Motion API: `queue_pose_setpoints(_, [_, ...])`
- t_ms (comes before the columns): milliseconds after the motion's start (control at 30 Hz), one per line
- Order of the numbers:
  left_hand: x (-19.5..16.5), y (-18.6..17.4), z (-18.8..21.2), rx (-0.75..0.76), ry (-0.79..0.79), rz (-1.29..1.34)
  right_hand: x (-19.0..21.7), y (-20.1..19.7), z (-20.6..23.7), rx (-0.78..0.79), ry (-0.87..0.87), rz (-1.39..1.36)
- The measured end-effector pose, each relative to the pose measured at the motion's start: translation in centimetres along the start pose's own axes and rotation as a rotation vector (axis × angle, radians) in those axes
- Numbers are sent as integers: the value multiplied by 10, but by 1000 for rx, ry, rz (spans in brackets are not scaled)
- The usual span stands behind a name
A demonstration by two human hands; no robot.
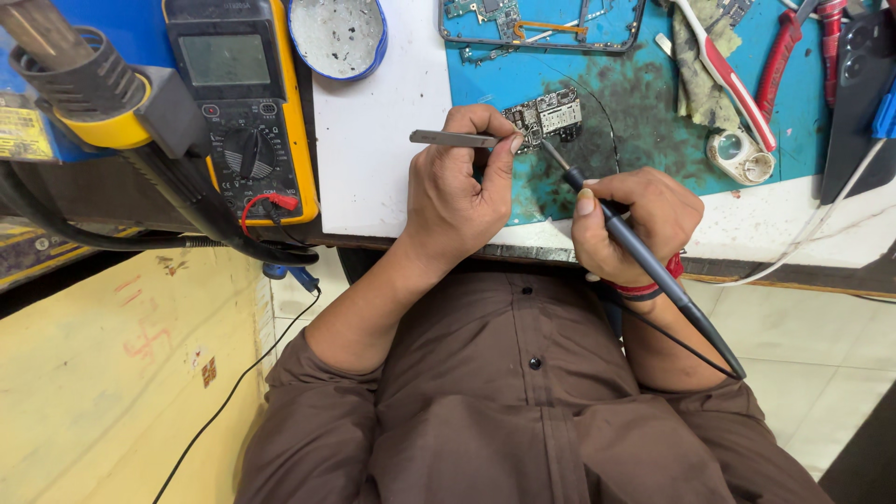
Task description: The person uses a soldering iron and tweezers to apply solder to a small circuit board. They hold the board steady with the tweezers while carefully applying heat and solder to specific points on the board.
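Note:
My left hand (457, 201) grips a pair of metal tweezers (453, 139), whose tips are hidden behind my fingers beside a small circuit board (551, 116). My right hand (639, 224) holds a dark soldering iron (644, 257) like a pen. Its thin tip (553, 154) touches the board's near edge. The board lies on a stained blue work mat (644, 103). A cable runs from the iron's rear end back across my brown shirt.
A yellow multimeter (245, 103) with red leads stands at the left, next to a hot-air gun nozzle (79, 79). A round blue tin (338, 35), an open phone frame (541, 23), red-handled pliers (779, 56), a toothbrush (723, 75) and a tape roll (742, 157) lie on the bench.

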State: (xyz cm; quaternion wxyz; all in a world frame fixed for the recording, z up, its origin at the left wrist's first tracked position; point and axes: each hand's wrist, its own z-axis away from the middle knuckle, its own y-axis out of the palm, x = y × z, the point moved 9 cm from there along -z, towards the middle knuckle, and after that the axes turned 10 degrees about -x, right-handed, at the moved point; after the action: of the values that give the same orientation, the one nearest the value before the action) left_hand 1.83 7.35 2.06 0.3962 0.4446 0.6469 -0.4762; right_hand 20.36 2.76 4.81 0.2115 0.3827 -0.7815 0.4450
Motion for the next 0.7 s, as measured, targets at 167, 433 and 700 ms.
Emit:
queue_pose_setpoints(167, [3,1,0,10,-28,14,1,1,-1,11,-11,-6])
queue_pose_setpoints(433, [1,0,0,6,-21,-4,2,1,-2,17,1,-3])
queue_pose_setpoints(700, [1,0,0,8,-9,4,4,2,-3,26,-20,-4])
